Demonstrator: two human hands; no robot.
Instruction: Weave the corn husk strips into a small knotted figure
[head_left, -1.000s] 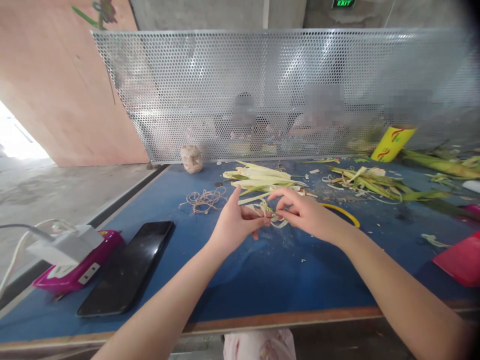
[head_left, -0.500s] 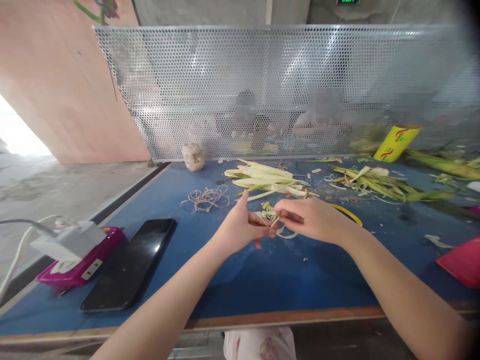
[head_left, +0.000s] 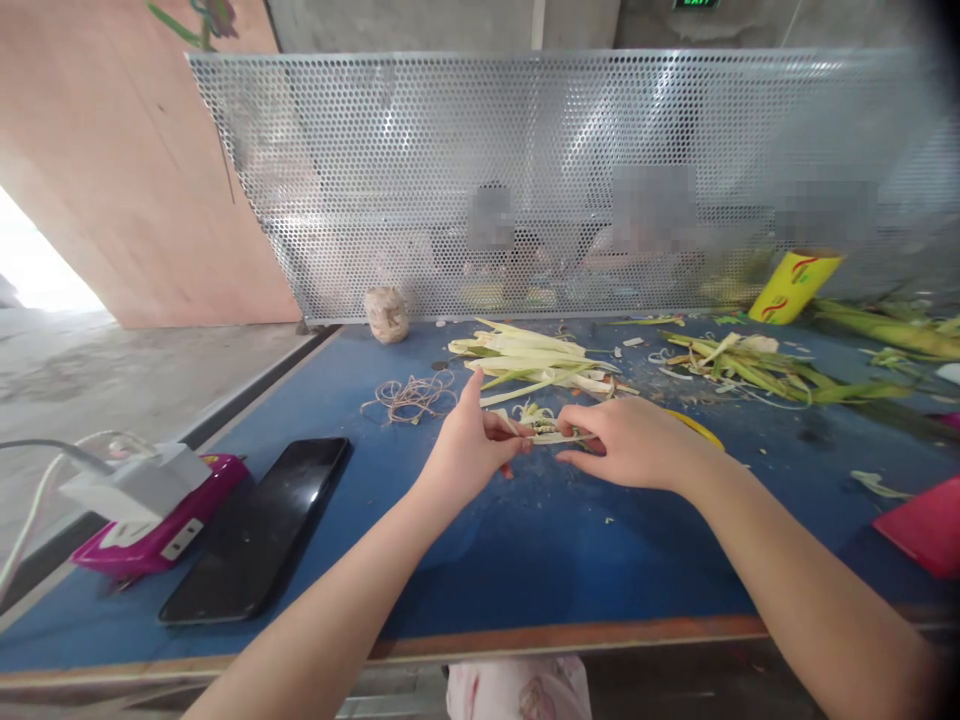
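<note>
A narrow pale strip of plant leaf (head_left: 550, 439) is stretched sideways between my two hands, low over the blue table. My left hand (head_left: 469, 445) pinches its left end between fingertips, thumb side up. At the other end, my right hand (head_left: 637, 440) has its fingers curled on the strip from above. Just behind it lies a small bunch of curled pale green shreds (head_left: 535, 412), partly covered by my fingers. Farther back rests a pile of long yellowish-green leaves (head_left: 529, 352). A yellow band (head_left: 696, 430) shows past my right hand.
Left of my hands lie a tangle of thin string (head_left: 411, 398), a black phone (head_left: 259, 530) and a magenta power strip (head_left: 161, 515). More leaves (head_left: 750, 365), a yellow roll (head_left: 795, 287) and a red object (head_left: 922, 525) are on the right. A perforated metal screen (head_left: 450, 180) stands behind; people sit beyond.
My hands have moved apart, the left one slightly leftward and the right one slightly rightward. The pale strip now runs straight between them, where before it was bunched at the fingertips.
</note>
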